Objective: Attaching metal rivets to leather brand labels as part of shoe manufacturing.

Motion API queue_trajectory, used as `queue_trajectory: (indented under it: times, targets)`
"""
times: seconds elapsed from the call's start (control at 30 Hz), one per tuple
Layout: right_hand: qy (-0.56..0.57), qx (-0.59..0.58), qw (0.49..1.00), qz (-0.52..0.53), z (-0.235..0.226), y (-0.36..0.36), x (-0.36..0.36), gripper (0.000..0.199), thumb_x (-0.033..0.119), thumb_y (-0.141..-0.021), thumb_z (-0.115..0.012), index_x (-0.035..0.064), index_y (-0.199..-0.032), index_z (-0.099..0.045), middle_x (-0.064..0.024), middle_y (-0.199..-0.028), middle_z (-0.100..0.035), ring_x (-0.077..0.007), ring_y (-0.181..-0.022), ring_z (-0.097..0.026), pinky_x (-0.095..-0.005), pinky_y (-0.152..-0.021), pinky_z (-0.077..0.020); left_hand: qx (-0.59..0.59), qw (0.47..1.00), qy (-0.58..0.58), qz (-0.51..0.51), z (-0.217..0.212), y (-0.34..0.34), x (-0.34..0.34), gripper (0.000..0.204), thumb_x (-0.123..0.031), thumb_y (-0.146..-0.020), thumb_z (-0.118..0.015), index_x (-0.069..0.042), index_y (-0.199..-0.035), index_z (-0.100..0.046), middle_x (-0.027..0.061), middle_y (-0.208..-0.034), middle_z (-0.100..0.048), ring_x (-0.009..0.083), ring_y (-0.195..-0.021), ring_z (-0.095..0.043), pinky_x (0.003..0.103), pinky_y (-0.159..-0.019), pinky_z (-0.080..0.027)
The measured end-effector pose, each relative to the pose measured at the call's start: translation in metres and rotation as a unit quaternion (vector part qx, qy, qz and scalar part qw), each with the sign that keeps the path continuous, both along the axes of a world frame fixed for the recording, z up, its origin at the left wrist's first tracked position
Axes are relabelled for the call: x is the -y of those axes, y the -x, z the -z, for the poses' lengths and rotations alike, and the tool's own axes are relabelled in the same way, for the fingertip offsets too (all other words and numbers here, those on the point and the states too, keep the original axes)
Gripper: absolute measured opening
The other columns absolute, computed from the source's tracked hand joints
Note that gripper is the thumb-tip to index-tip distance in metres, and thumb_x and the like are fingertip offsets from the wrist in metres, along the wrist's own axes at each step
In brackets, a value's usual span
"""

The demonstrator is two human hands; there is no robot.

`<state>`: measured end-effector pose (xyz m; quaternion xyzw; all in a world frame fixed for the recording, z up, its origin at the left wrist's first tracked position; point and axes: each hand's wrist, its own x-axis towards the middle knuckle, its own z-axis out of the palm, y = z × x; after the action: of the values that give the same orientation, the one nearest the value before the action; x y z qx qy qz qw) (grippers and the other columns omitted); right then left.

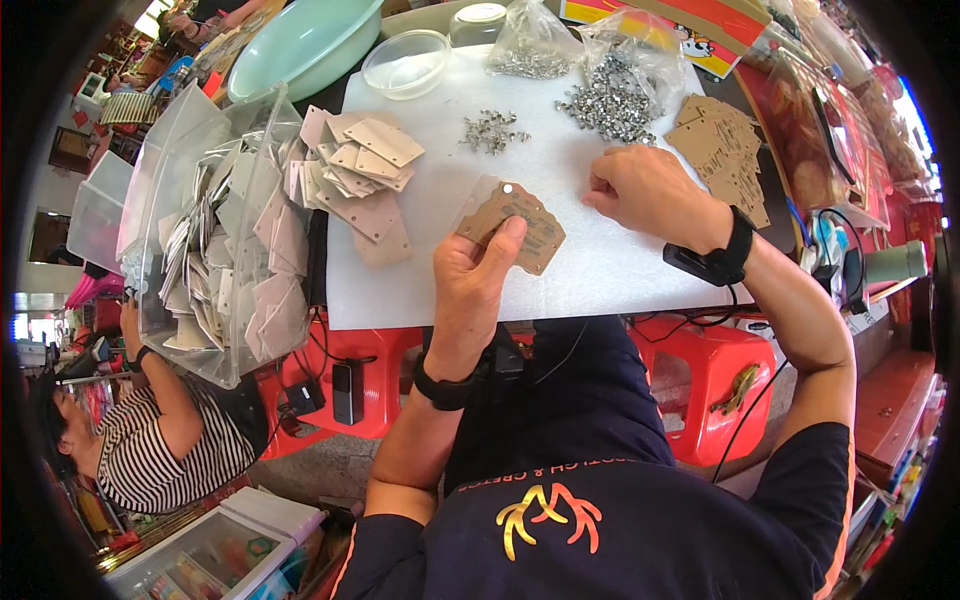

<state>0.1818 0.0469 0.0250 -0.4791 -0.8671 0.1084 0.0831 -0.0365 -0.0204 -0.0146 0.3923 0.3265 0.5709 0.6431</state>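
Two hands at frame centre: left hand (480, 275) pinches a brown card tag (515, 228) lying lower-left to upper-right, while the curled right hand (640, 190) sits just right, grip contents hidden.

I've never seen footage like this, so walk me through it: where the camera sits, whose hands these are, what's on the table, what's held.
One picture, from a fisheye camera on a person's head, looking down; edges bend. Both bare hands are theirs. The left hand holds brown card tags on a white mat. The right hand rests closed on the mat near a pile of metal eyelets. More tags lie left, a clear bin of them beside. Another person sits lower left.
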Motion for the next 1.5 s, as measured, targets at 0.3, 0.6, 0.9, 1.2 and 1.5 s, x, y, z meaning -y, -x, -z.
queue_trajectory:
  times: [0.3, 0.6, 0.9, 1.2, 1.5]
  targets:
    - [-0.012, 0.008, 1.000, 0.024, 0.007, 0.003, -0.004, 0.018, 0.016, -0.077, -0.057, 0.0004, -0.074, -0.065, -0.0194, -0.071, -0.064, -0.0385, -0.070, -0.063, -0.0461, -0.063, -0.0502, -0.017, 1.000, -0.003, 0.002, 0.000, -0.004, 0.000, 0.028, -0.012, -0.094, -0.059, 0.003, -0.118, -0.060, 0.0062, -0.106, -0.066, 0.0100, -0.092, -0.061, 0.026, -0.081, -0.049]
    - [0.280, -0.284, 0.917, 0.014, -0.018, 0.003, 0.003, 0.017, 0.016, -0.088, -0.063, -0.0001, -0.092, -0.066, -0.0047, -0.074, -0.063, -0.0121, -0.067, -0.059, -0.0275, -0.063, -0.0494, 0.017, 1.000, 0.017, 0.016, -0.010, -0.008, -0.003, 0.025, -0.013, -0.094, -0.059, 0.002, -0.115, -0.061, 0.0047, -0.103, -0.066, 0.0086, -0.091, -0.060, 0.026, -0.081, -0.048]
    - [0.451, -0.361, 0.816, -0.018, -0.031, 0.002, 0.004, 0.020, 0.020, -0.090, -0.065, 0.0005, -0.094, -0.068, 0.0011, -0.073, -0.061, -0.0063, -0.067, -0.057, -0.0222, -0.063, -0.0496, 0.006, 0.997, -0.007, 0.072, -0.017, -0.009, 0.002, 0.022, -0.011, -0.093, -0.059, 0.001, -0.111, -0.062, 0.0036, -0.098, -0.066, 0.0074, -0.088, -0.060, 0.025, -0.079, -0.048]
    - [0.491, -0.367, 0.789, -0.033, -0.032, 0.000, 0.005, 0.017, 0.015, -0.089, -0.064, -0.0019, -0.094, -0.066, 0.0001, -0.075, -0.062, -0.0066, -0.066, -0.058, -0.0228, -0.061, -0.0500, -0.046, 0.996, -0.014, 0.072, -0.023, -0.007, 0.007, 0.021, -0.012, -0.093, -0.059, 0.001, -0.109, -0.063, 0.0023, -0.095, -0.065, 0.0061, -0.084, -0.059, 0.023, -0.075, -0.048]
    - [0.462, -0.391, 0.794, -0.045, -0.031, 0.004, 0.015, 0.019, 0.011, -0.088, -0.064, -0.0026, -0.101, -0.062, -0.0014, -0.084, -0.063, -0.0073, -0.072, -0.059, -0.0230, -0.065, -0.0516, -0.078, 0.996, -0.037, 0.028, -0.023, -0.008, 0.007, 0.021, -0.009, -0.093, -0.059, 0.003, -0.111, -0.061, 0.0035, -0.095, -0.066, 0.0068, -0.085, -0.060, 0.023, -0.075, -0.049]
